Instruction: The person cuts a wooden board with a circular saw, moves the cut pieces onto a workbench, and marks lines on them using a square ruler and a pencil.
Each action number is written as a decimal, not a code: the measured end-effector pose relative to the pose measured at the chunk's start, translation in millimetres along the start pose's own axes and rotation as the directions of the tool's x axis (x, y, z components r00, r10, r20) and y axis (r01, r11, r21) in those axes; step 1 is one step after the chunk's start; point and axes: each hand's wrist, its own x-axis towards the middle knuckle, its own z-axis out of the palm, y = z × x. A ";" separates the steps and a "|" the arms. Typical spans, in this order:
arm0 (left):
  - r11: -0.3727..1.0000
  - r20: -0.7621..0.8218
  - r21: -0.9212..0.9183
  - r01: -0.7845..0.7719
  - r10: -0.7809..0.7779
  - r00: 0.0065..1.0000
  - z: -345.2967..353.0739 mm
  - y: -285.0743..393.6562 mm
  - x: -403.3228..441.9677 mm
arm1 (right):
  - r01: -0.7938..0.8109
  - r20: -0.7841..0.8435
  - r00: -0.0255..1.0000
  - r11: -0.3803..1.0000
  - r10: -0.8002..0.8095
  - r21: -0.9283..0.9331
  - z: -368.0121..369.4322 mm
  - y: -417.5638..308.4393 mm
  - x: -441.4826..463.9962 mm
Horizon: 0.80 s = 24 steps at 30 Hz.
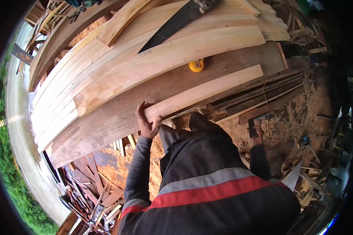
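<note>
My left hand (147,121) is closed round the near-left end of a narrow pale wooden board (208,90), fingers at its far edge and thumb at its near edge. A thin dark line crosses the board just right of this hand. Low on the right, away from the board, my right hand (257,134) grips a dark L-shaped tool that looks like a try square (253,126). The board lies on a wide brown plank (164,92). Beyond the board, a yellow tape measure (196,65) rests on this plank.
Several pale planks (145,62) lie side by side farther back, with a handsaw (166,31) on top. Dark timber strips (259,94) and a thin cord (267,102) are at right. Sawdust (231,133) covers the ground. Wood offcuts (102,196) are piled at lower left.
</note>
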 end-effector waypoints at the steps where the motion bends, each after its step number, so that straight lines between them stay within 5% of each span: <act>1: 0.999 -0.118 -0.008 -0.035 0.033 0.992 10.7 1.0 4.0 | -0.013 0.003 1.000 0.999 0.013 0.041 6.1 1.5 7.2; 5: 0.999 -0.352 0.051 -0.009 0.027 0.936 19.6 -0.9 32.3 | 0.064 -0.108 0.991 0.988 -0.080 -0.144 32.2 -6.4 -10.6; 10: 0.988 -0.321 -0.043 0.150 -0.156 0.934 17.9 23.5 45.5 | 0.056 0.043 0.998 0.984 -0.049 -0.171 10.9 -4.2 19.3; 16: 0.960 -0.380 0.194 0.202 -0.117 0.918 15.6 -12.1 42.1 | 0.029 0.062 0.998 0.981 -0.018 -0.190 -17.8 16.0 38.9; 17: 0.929 -0.335 0.091 0.359 -0.311 0.889 11.0 -15.8 38.7 | 0.033 0.065 0.998 0.975 -0.020 -0.220 -22.9 18.7 35.4; 24: 0.971 -0.391 0.069 0.229 -0.185 0.902 18.7 0.0 40.7 | 0.014 -0.005 1.000 0.974 -0.015 -0.226 -53.5 47.8 21.2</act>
